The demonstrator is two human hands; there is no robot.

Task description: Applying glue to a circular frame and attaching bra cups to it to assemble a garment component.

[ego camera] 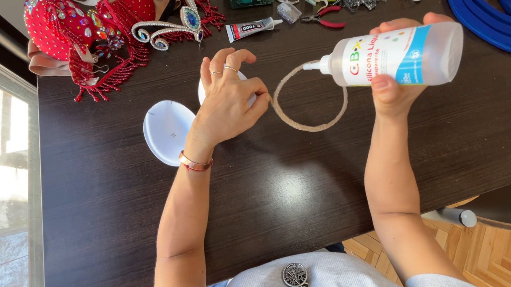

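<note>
A translucent glue bottle (399, 57) was held sideways in the right hand (393, 85), fingers clamped around it, its white nozzle touching the top of a thin tan ring (311, 126) lying flat on the dark wood-grain worktop (116, 236). The ring's left edge was pinned by the left hand (230, 102), fingers pinched together on it. Gluing appeared barely begun; no glue could be seen along the ring. A smooth white padded cup (165, 133) lay just beside the left wrist, a red beaded, jewelled piece (82, 29) farther off.
</note>
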